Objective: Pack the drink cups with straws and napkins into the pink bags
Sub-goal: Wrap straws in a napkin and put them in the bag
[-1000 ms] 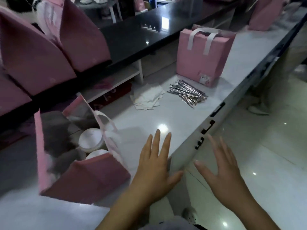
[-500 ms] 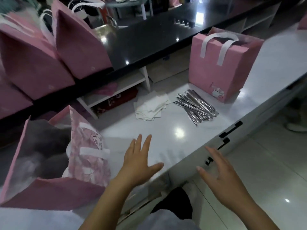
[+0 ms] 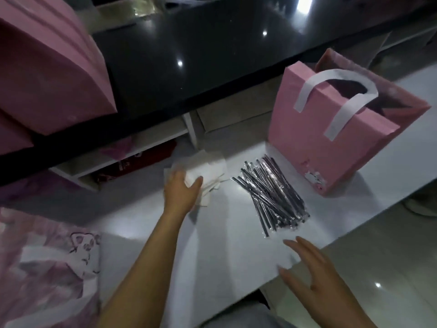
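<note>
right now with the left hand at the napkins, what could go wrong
The napkins lie in a loose, messy pile, so the left hand could lift several at once or scatter them. The straws are also loose, their near ends close to the counter edge by the open right hand; a careless brush might knock some to the floor.

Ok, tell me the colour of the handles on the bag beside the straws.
White handles, seen in the head view.

Drink shop counter, pink paper carrier bags (image 3: 331,147) standing on glossy white worktop (image 3: 236,247), silver-wrapped straws (image 3: 272,192), white napkins (image 3: 210,168) lying heaped.
</note>
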### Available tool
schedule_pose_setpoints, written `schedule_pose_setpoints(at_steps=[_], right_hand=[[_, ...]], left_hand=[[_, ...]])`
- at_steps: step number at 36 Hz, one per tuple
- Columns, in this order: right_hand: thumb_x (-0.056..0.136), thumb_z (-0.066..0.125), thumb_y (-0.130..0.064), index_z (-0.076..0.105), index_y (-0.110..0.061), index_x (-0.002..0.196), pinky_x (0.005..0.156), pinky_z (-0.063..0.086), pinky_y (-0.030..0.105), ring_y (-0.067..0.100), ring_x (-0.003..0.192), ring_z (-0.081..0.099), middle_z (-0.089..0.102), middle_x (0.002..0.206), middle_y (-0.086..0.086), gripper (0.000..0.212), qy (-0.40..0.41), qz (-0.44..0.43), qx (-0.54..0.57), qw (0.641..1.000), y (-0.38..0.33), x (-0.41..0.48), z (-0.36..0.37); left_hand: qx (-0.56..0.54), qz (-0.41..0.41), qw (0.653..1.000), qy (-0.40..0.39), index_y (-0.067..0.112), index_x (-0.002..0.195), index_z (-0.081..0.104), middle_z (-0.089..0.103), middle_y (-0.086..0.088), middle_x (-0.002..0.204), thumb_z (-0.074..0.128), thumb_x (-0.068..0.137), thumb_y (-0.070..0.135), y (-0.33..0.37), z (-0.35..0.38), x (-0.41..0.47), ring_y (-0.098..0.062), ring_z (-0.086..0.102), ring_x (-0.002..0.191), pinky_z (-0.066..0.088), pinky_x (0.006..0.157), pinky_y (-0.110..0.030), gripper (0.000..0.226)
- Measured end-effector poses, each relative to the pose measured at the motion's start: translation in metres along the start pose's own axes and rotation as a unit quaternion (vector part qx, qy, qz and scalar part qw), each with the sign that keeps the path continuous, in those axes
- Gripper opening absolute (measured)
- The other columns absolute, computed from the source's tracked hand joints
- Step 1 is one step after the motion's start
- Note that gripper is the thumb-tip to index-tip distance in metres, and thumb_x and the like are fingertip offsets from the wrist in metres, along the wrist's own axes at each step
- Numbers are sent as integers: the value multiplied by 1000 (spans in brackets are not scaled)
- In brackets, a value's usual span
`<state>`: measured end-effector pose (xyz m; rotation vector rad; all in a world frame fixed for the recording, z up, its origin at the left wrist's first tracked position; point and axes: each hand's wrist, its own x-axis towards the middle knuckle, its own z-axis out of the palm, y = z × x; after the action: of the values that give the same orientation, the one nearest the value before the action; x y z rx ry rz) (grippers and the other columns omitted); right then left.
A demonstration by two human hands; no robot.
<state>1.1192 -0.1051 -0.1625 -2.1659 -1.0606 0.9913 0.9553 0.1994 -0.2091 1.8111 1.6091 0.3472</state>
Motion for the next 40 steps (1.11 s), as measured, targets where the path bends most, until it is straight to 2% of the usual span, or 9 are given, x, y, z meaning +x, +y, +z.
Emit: schedule_pose_setpoints(at_steps=[6, 13, 17, 20, 24, 27, 30, 35, 40], right_hand=[[87, 73, -31, 55, -46, 127, 109, 31, 25, 2, 136, 39, 41, 145, -20, 47, -18, -3, 29, 999, -4, 39, -19], [89, 72, -28, 57, -42, 127, 110, 29, 24, 2, 136, 37, 43, 143, -21, 43, -56, -26, 14, 998, -12, 84, -35], [89, 72, -28, 57, -44, 126, 105, 35, 21, -2, 132, 41, 42, 142, -23, 43, -86, -60, -2, 994, -17, 109, -41], [88, 72, -27, 58, -43, 125, 94, 38, 4, -1, 132, 42, 45, 142, -20, 43, -116, -97, -7, 988, -21, 124, -45], [89, 72, -23, 62, -34, 125, 112, 36, 26, 0, 131, 45, 49, 140, -18, 38, -142, -152, -12, 978, -33, 146, -55], [89, 73, -20, 60, -44, 116, 104, 33, 8, -15, 122, 46, 52, 126, -36, 39, -149, -198, 25, 969, -48, 156, -62], [87, 76, -23, 56, -53, 120, 90, 33, -4, -22, 117, 46, 50, 123, -46, 49, -166, -201, 81, 962, -61, 164, -66], [77, 82, -29, 53, -45, 135, 94, 50, 23, -1, 119, 59, 61, 132, -17, 67, -307, -131, 229, 914, -85, 172, -70], [74, 80, -11, 79, -20, 96, 70, 57, 25, 16, 86, 72, 77, 98, 6, 24, -344, -130, 384, 847, -99, 166, -77]], left_hand=[[10, -77, 996, 46, 15, 144, 50, 56, -19, 133, 70, 89, 39, 3, 0, 37, -39, 49, 124, 42, 105, -47, 63], [-16, -76, 993, 84, 14, 123, 68, 65, -14, 110, 73, 88, 29, -2, 5, 48, -36, 58, 108, 50, 96, -47, 38], [-129, -87, 980, 122, 13, 115, 70, 68, -6, 100, 71, 90, 24, -3, 11, 39, -25, 65, 93, 54, 80, -33, 27], [-221, -104, 959, 144, 16, 106, 72, 71, 1, 93, 72, 90, 22, 2, 9, 27, -17, 68, 85, 52, 71, -22, 17], [-306, -111, 929, 175, 26, 88, 72, 74, 9, 82, 75, 88, 16, 20, -1, -6, -7, 69, 77, 55, 68, -21, 9], [-353, -108, 912, 179, 30, 88, 72, 73, 14, 76, 77, 86, 12, 39, -5, -45, 1, 67, 68, 52, 59, -13, 19], [-373, -115, 910, 141, 28, 95, 76, 69, 9, 75, 80, 83, 12, 58, -8, -84, -9, 65, 72, 58, 72, -24, 20], [-411, -58, 909, 25, 26, 91, 78, 75, -1, 91, 80, 75, 30, 92, -17, -137, -21, 71, 86, 57, 76, -28, 17], [-446, -62, 892, 27, 14, 90, 76, 74, -12, 94, 78, 82, 14, 109, -11, -156, -28, 71, 88, 60, 76, -36, 9]])
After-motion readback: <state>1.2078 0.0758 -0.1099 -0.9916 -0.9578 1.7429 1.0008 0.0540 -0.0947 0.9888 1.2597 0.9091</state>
